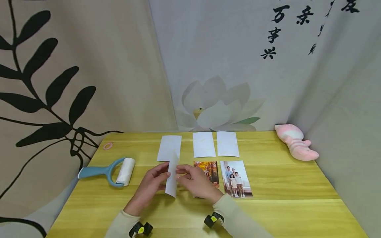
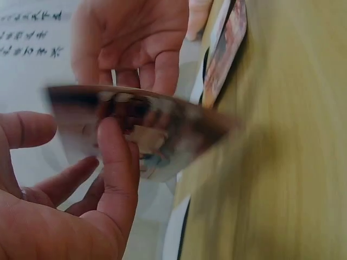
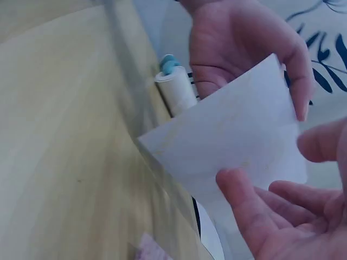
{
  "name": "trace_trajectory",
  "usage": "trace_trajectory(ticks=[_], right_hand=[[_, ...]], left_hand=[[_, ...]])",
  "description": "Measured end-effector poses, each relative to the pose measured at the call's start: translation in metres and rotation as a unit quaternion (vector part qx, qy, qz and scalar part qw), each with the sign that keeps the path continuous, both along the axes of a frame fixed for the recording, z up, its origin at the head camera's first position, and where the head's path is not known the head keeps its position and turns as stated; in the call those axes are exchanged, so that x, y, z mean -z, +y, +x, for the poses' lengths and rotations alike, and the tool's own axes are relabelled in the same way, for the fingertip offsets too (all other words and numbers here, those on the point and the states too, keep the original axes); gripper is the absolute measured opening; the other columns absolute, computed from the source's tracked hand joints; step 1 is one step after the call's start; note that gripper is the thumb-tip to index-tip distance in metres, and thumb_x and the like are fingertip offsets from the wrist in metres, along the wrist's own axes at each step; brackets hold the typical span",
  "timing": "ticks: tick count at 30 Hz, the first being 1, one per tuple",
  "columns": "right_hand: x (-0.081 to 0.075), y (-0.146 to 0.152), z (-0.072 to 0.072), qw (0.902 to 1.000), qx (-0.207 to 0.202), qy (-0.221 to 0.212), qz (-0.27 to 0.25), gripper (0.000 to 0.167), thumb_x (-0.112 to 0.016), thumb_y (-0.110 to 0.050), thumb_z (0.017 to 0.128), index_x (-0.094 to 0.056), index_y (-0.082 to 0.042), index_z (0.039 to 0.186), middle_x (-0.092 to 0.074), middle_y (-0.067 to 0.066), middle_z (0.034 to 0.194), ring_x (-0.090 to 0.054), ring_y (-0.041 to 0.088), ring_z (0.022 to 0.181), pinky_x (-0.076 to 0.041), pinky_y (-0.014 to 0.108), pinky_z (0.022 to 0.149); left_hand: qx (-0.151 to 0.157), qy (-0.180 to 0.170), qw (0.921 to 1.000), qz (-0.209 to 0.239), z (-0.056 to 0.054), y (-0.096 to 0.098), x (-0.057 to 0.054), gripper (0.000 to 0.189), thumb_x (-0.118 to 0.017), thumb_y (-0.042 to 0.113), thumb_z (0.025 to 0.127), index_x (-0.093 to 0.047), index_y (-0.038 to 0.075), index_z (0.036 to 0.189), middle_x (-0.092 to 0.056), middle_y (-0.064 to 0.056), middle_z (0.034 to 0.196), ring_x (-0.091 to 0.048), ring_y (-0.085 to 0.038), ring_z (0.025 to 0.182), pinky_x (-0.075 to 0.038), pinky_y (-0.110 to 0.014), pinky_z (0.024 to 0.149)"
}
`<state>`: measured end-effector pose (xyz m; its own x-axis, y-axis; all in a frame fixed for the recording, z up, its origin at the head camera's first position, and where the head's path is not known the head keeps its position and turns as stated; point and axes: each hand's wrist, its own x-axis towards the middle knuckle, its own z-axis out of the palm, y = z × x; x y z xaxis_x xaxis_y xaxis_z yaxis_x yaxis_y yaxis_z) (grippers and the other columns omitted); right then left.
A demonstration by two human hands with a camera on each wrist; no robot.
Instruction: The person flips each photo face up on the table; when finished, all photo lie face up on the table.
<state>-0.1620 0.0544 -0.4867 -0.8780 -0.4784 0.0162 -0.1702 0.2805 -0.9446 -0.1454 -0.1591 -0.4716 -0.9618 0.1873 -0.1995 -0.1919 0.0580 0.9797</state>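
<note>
A photo print (image 1: 171, 180) stands on edge above the table between my two hands. Its picture side (image 2: 152, 132) faces my left hand, its white back (image 3: 233, 130) my right. My left hand (image 1: 153, 183) holds it from the left, one fingertip lying over the picture in the left wrist view. From the other side my right hand (image 1: 196, 181) reaches to it with spread fingers; a fingertip (image 3: 234, 181) overlaps the white back. Below the right forearm, an autumn photo (image 1: 209, 170) is partly covered. Beside that lies a family photo (image 1: 236, 180).
Several white cards (image 1: 204, 145) form a row along the back of the table (image 1: 285, 208). To the left lie a blue-handled lint roller (image 1: 102, 172) with its white roll and a pink ring (image 1: 107, 146). A pink plush toy (image 1: 297, 143) sits at the back right.
</note>
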Motion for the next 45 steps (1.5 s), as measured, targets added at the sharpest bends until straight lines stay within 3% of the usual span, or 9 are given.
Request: trace_trajectory(ticks=[4,8,12,16,22,30,35,40,45], right_hand=[[-0.006,0.008,-0.003,0.9976,0.016,-0.044,-0.051,0.047,-0.058,-0.032,0.11,-0.057,-0.007,0.15,-0.071,0.013,0.133,-0.074,0.025,0.112,-0.063,0.04,0.093],[-0.007,0.015,-0.004,0.9941,0.032,-0.077,-0.07,0.049,-0.062,-0.035,0.108,-0.058,-0.008,0.149,-0.07,0.013,0.133,-0.072,0.024,0.114,-0.063,0.043,0.095],[-0.006,0.02,-0.005,0.9871,0.045,-0.113,-0.104,0.05,-0.066,-0.033,0.106,-0.058,-0.008,0.149,-0.069,0.016,0.133,-0.074,0.024,0.109,-0.063,0.045,0.093],[-0.005,0.022,-0.006,0.9825,0.052,-0.125,-0.127,0.045,-0.065,-0.025,0.106,-0.059,-0.004,0.145,-0.07,0.019,0.13,-0.075,0.021,0.1,-0.065,0.043,0.085],[-0.002,0.022,-0.007,0.9783,0.08,-0.132,-0.138,0.036,-0.061,-0.009,0.105,-0.058,0.004,0.138,-0.07,0.023,0.126,-0.073,0.017,0.092,-0.065,0.04,0.076],[-0.003,0.022,-0.005,0.9813,0.095,-0.112,-0.124,0.034,-0.063,-0.01,0.103,-0.06,0.003,0.135,-0.071,0.022,0.123,-0.072,0.017,0.09,-0.065,0.039,0.072],[-0.006,0.027,-0.005,0.9842,0.122,-0.091,-0.09,0.039,-0.066,-0.015,0.102,-0.06,0.0,0.138,-0.069,0.021,0.127,-0.069,0.017,0.083,-0.064,0.039,0.067],[-0.008,0.032,-0.005,0.9813,0.134,-0.101,-0.095,0.043,-0.067,-0.015,0.103,-0.057,0.0,0.142,-0.066,0.023,0.13,-0.066,0.018,0.08,-0.062,0.04,0.065],[-0.008,0.034,-0.004,0.9805,0.127,-0.11,-0.102,0.042,-0.067,-0.014,0.103,-0.056,-0.001,0.141,-0.065,0.021,0.127,-0.065,0.018,0.082,-0.061,0.038,0.065]], left_hand=[[0.028,0.026,0.9988,-0.03,0.001,0.012,-0.004,0.047,-0.062,0.015,0.106,-0.057,0.012,0.153,-0.058,-0.017,0.151,-0.069,-0.024,0.114,-0.064,-0.037,0.086],[0.025,0.059,0.9947,-0.08,0.002,0.023,-0.006,0.044,-0.069,0.017,0.103,-0.064,0.017,0.146,-0.065,-0.013,0.142,-0.068,-0.024,0.115,-0.064,-0.034,0.08],[0.013,0.105,0.9846,-0.139,0.002,0.033,-0.005,0.043,-0.075,0.018,0.098,-0.068,0.022,0.141,-0.067,-0.007,0.129,-0.066,-0.021,0.109,-0.059,-0.031,0.075],[0.009,0.156,0.9703,-0.185,0.002,0.042,-0.001,0.045,-0.079,0.013,0.094,-0.071,0.018,0.137,-0.062,-0.009,0.115,-0.062,-0.021,0.099,-0.051,-0.027,0.074],[0.008,0.177,0.9618,-0.208,0.001,0.05,0.001,0.045,-0.082,0.012,0.09,-0.073,0.014,0.134,-0.059,-0.01,0.118,-0.057,-0.02,0.096,-0.047,-0.024,0.076],[-0.007,0.181,0.9595,-0.216,0.001,0.047,0.001,0.044,-0.083,0.014,0.091,-0.073,0.017,0.133,-0.064,-0.006,0.114,-0.061,-0.019,0.098,-0.05,-0.025,0.074],[-0.041,0.168,0.9634,-0.205,0.0,0.039,0.0,0.042,-0.082,0.013,0.092,-0.074,0.021,0.133,-0.068,-0.004,0.117,-0.064,-0.02,0.102,-0.053,-0.025,0.072],[-0.082,0.12,0.9735,-0.176,-0.003,0.03,-0.001,0.042,-0.079,0.019,0.096,-0.07,0.019,0.137,-0.067,-0.008,0.129,-0.063,-0.024,0.111,-0.056,-0.027,0.074],[-0.093,0.054,0.9885,-0.106,-0.006,0.024,0.005,0.042,-0.072,0.016,0.1,-0.063,0.01,0.141,-0.062,-0.014,0.135,-0.065,-0.023,0.108,-0.056,-0.028,0.079]])
